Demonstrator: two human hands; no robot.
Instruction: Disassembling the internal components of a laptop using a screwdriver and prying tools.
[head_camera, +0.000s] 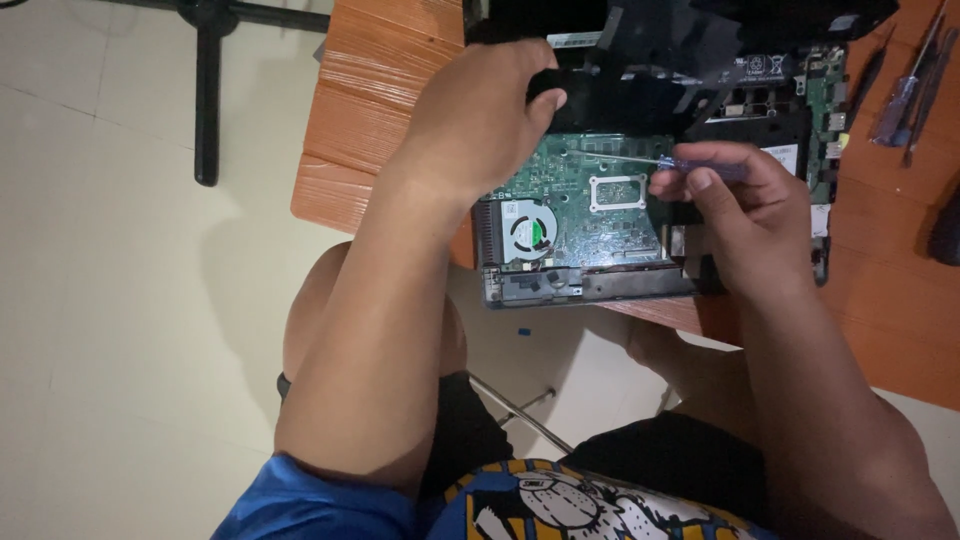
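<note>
Two hands work over an opened laptop (700, 150) on the orange table (370, 110): left hand (480, 115) clamps the black casing, right hand (745, 200) pinches a small screwdriver (650, 160) (blue handle) over the green motherboard (575, 215); judging by this, unscrewing is underway, needing steady tip seating

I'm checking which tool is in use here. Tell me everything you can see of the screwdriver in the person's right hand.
The screwdriver is small and slim, with a translucent blue-purple handle, likely plastic, and a thin bright metal shaft. It lies nearly level, its shaft pointing left over the green circuit board of the opened laptop. The right hand pinches the handle between thumb and fingertips, hiding most of it. Whether the tip touches the board cannot be told.
</note>
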